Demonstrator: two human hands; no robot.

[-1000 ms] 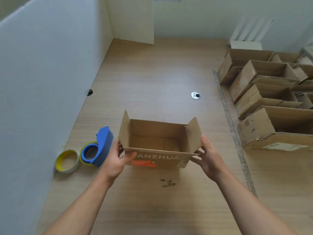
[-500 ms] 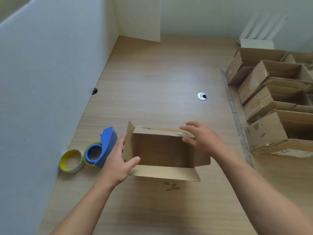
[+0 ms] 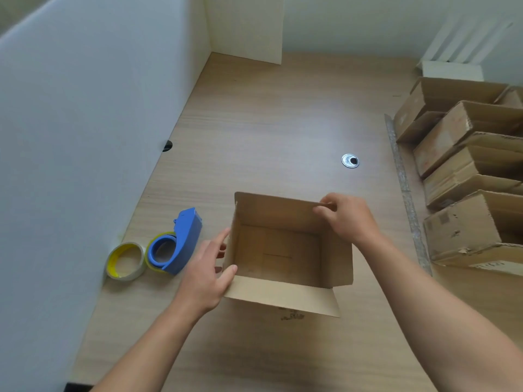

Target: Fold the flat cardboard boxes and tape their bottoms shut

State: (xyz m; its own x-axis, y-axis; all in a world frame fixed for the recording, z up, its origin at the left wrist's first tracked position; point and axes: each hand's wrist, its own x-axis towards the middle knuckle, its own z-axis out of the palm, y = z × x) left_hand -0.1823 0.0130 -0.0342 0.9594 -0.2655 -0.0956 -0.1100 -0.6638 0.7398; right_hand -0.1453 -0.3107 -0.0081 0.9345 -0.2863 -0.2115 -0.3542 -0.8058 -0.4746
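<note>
On the desk (image 3: 268,123) stands an open cardboard box (image 3: 277,250). The left hand (image 3: 203,275) grips its left wall, the right hand (image 3: 348,219) its far flap.

soft daylight, wide-angle edge distortion

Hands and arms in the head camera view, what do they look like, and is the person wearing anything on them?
Both arms are bare: no sleeve shows on the left forearm or the right forearm anywhere in frame. The left hand and right hand wear no gloves, and no watch, ring, bracelet or marking is visible on them.
</note>
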